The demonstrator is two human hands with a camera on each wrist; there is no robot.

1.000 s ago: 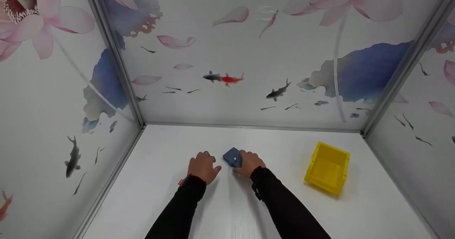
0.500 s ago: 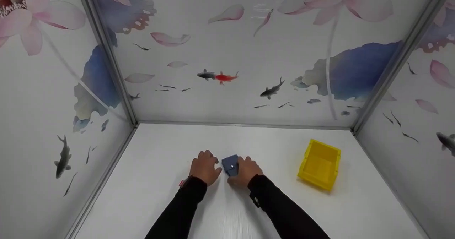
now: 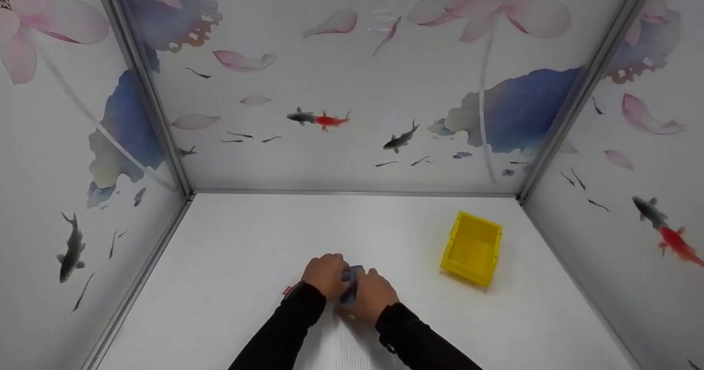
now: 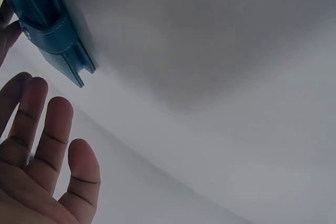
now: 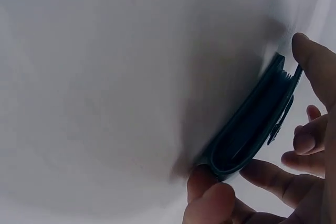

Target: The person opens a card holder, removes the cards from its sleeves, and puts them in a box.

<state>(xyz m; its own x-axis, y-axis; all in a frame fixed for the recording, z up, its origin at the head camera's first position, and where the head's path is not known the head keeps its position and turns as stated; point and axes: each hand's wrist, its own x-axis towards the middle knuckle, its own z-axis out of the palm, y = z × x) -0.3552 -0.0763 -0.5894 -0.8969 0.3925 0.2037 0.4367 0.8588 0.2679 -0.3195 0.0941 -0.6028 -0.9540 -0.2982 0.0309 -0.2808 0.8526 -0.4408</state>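
A small blue wallet (image 3: pixel 348 293) with a snap strap stands on edge between the two hands, partly hidden in the head view. My right hand (image 3: pixel 375 296) grips it; in the right wrist view, fingertips (image 5: pixel 210 200) press at the folded end of the wallet (image 5: pixel 252 121), and its leaves are slightly parted. My left hand (image 3: pixel 324 275) is close on the wallet's left side. From the left wrist, several of its fingers (image 4: pixel 56 121) extend loosely, apart from the wallet (image 4: pixel 52 35) and its stitched strap.
On the white table (image 3: pixel 247 238), a yellow plastic bin (image 3: pixel 472 249) stands to the right of the hands. Printed white panels with flowers and fish enclose the table at the back (image 3: pixel 341 161) and both sides.
The right hand has brought the wallet nearer the body and turned it up on edge. The left hand has come in beside it. The head view has shifted, moving the bin leftward in frame.
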